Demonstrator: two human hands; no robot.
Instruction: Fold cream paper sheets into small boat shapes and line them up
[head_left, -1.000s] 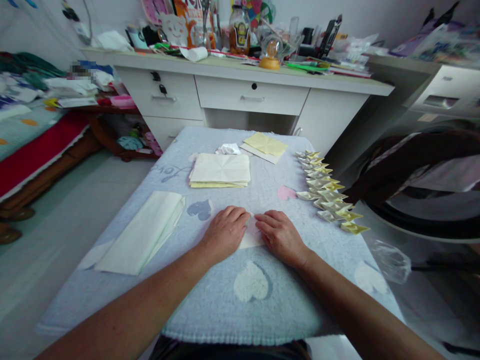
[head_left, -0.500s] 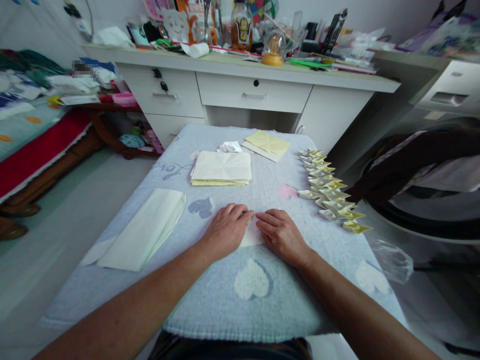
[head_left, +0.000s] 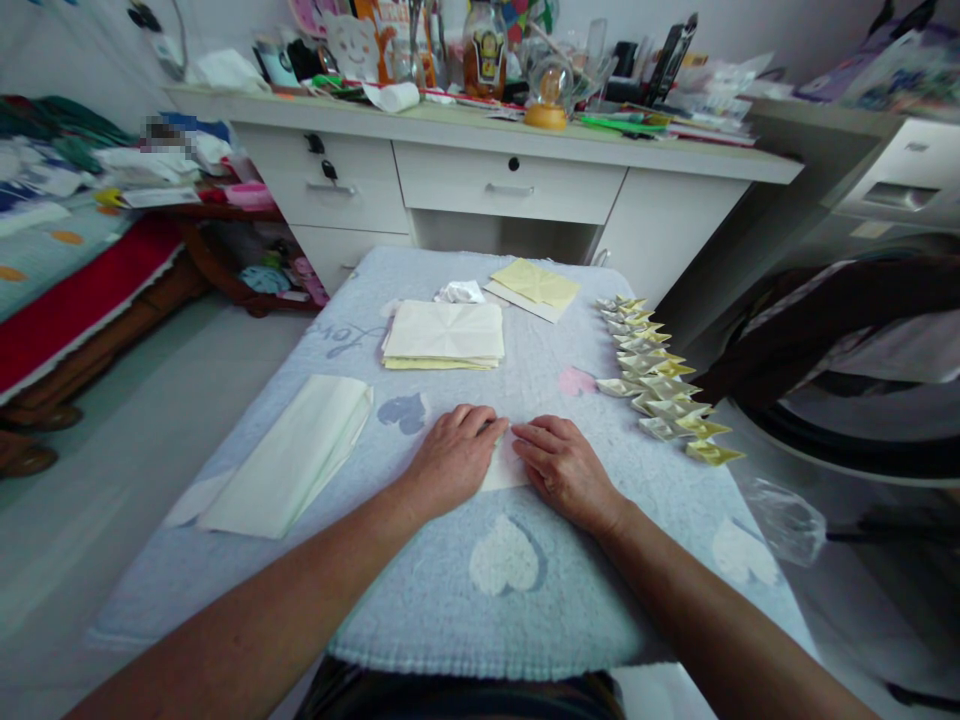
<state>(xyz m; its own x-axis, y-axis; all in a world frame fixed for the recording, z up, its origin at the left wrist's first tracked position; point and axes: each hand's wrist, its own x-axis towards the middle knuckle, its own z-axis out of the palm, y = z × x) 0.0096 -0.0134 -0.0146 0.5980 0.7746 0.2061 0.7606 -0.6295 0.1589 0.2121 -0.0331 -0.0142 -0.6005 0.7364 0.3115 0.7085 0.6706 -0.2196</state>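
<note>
A small piece of white paper (head_left: 504, 474) lies flat on the cloth-covered table, mostly hidden under my hands. My left hand (head_left: 455, 448) presses on its left side, thumb and fingertips closed together at the top edge. On the right side my right hand (head_left: 564, 462) holds it down with fingers bent and pressed together. The fingertips of both hands almost meet. Beyond them sits a stack of creased white and yellow paper squares (head_left: 444, 332). Long folded pale sheets (head_left: 289, 455) lie left of my left arm. Folded paper boats (head_left: 667, 390) stand in rows at the right edge.
A yellow creased sheet (head_left: 536, 282) overlaps a white one at the back, beside a crumpled white paper (head_left: 460, 292). A cluttered desk (head_left: 510, 125) stands behind the table. To the right are a clear plastic bag (head_left: 787, 520) and a washing machine (head_left: 892, 190).
Both hands stay on the paper in nearly the same place. Only a very slight shift of the whole view shows.
</note>
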